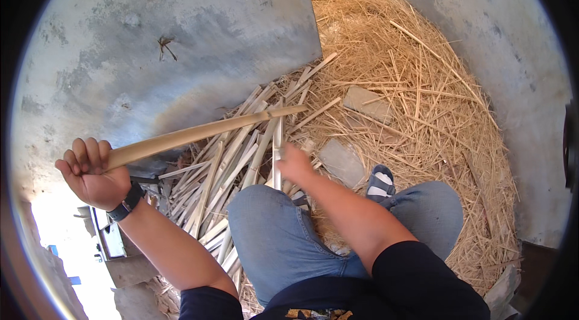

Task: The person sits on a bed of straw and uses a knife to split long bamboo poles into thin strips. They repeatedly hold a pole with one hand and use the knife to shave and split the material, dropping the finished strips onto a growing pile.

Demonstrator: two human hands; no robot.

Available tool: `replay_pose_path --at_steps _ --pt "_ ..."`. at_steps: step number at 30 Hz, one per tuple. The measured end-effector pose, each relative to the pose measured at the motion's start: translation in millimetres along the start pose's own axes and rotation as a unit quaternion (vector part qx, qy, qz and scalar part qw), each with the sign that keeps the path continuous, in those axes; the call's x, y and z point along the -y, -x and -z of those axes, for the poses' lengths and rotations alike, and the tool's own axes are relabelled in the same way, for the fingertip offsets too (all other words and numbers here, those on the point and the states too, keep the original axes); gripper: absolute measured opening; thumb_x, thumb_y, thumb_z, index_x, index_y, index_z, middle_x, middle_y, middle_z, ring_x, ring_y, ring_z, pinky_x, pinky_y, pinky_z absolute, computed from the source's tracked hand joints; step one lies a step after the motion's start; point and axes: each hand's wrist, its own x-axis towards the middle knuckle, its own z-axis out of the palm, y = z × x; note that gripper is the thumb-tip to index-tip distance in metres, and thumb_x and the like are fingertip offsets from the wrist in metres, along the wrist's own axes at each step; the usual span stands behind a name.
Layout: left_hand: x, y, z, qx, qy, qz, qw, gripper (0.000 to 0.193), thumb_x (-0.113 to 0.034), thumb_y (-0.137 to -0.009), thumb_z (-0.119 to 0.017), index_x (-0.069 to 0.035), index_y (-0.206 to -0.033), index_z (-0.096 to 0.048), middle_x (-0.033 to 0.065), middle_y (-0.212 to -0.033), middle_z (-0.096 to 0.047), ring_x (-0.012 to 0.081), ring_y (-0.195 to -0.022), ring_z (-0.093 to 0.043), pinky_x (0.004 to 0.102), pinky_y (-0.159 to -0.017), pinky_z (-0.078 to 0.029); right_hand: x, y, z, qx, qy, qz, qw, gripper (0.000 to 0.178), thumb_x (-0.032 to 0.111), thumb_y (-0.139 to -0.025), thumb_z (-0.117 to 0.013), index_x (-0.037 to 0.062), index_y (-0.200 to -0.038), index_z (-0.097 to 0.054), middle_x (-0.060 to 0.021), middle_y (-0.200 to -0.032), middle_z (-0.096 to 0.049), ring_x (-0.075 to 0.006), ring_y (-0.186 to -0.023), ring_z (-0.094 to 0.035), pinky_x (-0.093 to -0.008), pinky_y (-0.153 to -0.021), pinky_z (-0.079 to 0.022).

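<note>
My left hand (93,172), with a dark watch on its wrist, is raised at the left. Its fingers wrap round the near end of a long split bamboo strip (193,134). The strip slants up to the right, and its far end lies over a pile of split bamboo strips (208,196). Blurred by motion, my right hand (294,164) is low in the middle, by my knee. Beside its fingers stands a pale, narrow upright piece (277,139); whether the hand grips it does not show.
Straw-like bamboo shavings (374,49) cover the ground ahead and right. A brick (368,103) and a grey slab (342,162) lie among them. A grey wall (169,31) rises at left, another wall (500,31) at right. My sandalled foot (380,183) rests near the slab.
</note>
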Motion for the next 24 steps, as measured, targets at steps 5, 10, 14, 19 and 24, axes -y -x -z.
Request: replay_pose_path --at_steps 5,10,14,19,24 --pt "0 -6 5 0.017 0.025 0.018 0.999 0.040 -0.032 -0.106 -0.048 -0.016 -0.071 -0.037 -0.0016 -0.067 -0.033 0.0103 -0.056 -0.029 0.0260 -0.053 -0.026 55 10 6 0.044 0.087 0.156 0.983 0.050 0.015 -0.080 -0.065 -0.0025 -0.125 -0.056 -0.0245 -0.108 -0.071 -0.0355 -0.097 -0.071 -0.0442 -0.087 -0.056" --pt "15 -16 -29 -0.146 -0.059 -0.026 0.987 0.041 -0.032 -0.108 -0.043 -0.015 -0.072 -0.035 -0.0017 -0.065 -0.032 0.0098 -0.052 -0.027 0.0247 -0.049 -0.026 -65 -27 10 -0.059 0.013 -0.063 0.996 0.052 0.012 -0.080 -0.066 -0.0037 -0.128 -0.055 -0.0234 -0.105 -0.070 -0.0360 -0.097 -0.070 -0.0425 -0.088 -0.055" --pt "15 -18 -21 -0.161 -0.085 -0.035 0.983 0.039 -0.032 -0.109 -0.041 -0.015 -0.075 -0.035 -0.0015 -0.065 -0.034 0.0100 -0.051 -0.027 0.0249 -0.047 -0.024 17 10 2 0.047 -0.058 0.069 0.995 0.063 0.019 -0.079 -0.068 -0.0085 -0.133 -0.052 -0.0276 -0.114 -0.067 -0.0388 -0.107 -0.066 -0.0409 -0.096 -0.052" --pt "20 -33 -31 -0.188 -0.111 -0.038 0.975 0.035 -0.029 -0.107 -0.044 -0.013 -0.077 -0.036 -0.0006 -0.066 -0.035 0.0105 -0.051 -0.028 0.0251 -0.046 -0.025 5 2 20 0.048 0.037 0.105 0.993 0.052 0.012 -0.080 -0.065 -0.0080 -0.127 -0.055 -0.0262 -0.110 -0.069 -0.0357 -0.100 -0.069 -0.0398 -0.095 -0.053" --pt "28 -36 -60 -0.256 -0.144 -0.055 0.954 0.033 -0.028 -0.105 -0.046 -0.013 -0.077 -0.036 0.0002 -0.067 -0.035 0.0110 -0.052 -0.029 0.0254 -0.046 -0.026 -36 -8 3 -0.024 -0.094 -0.069 0.993 0.047 0.015 -0.081 -0.064 -0.0056 -0.122 -0.056 -0.0254 -0.110 -0.069 -0.0381 -0.097 -0.070 -0.0441 -0.090 -0.054"
